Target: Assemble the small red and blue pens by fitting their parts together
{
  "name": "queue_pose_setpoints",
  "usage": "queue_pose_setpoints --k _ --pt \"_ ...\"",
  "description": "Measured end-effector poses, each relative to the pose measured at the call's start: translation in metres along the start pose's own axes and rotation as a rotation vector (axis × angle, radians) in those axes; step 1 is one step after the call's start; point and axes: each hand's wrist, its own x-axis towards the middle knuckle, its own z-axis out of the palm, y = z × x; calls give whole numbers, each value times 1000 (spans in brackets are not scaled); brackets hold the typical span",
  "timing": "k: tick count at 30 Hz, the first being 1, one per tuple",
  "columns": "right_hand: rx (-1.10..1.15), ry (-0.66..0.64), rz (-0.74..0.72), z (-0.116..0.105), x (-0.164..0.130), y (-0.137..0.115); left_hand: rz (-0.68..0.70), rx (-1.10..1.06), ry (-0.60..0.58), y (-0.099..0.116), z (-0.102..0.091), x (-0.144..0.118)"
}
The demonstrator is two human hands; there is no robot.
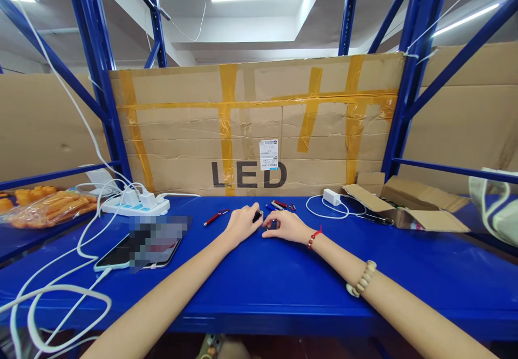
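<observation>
Over the middle of the blue shelf, my left hand is closed around a small black object, mostly hidden by the fingers, so its kind does not show. Just to its right is my right hand, fingers curved and thumb apart from them, with nothing visible between them. Behind the right hand lie several pens, red and blue, partly covered by it. A red pen lies by itself to the left of my left hand.
At the left, two phones lie near a white power strip with looping white cables. A white charger with its cable and an open cardboard box stand at the right. Behind is a taped cardboard sheet marked LED.
</observation>
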Motion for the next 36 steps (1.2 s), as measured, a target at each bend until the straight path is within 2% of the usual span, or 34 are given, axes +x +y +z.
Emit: queue_pose_setpoints --k 6,19,26,36 --pt "35 -51 25 0 1 5 24 72 7 1 0 -1" --pt "61 -71 33 -3 0 2 74 97 -4 1 2 0" --pt "33 -44 -20 -2 0 2 71 65 -26 3 1 -1" --pt "37 -29 -12 1 0 5 73 63 -23 4 0 -1"
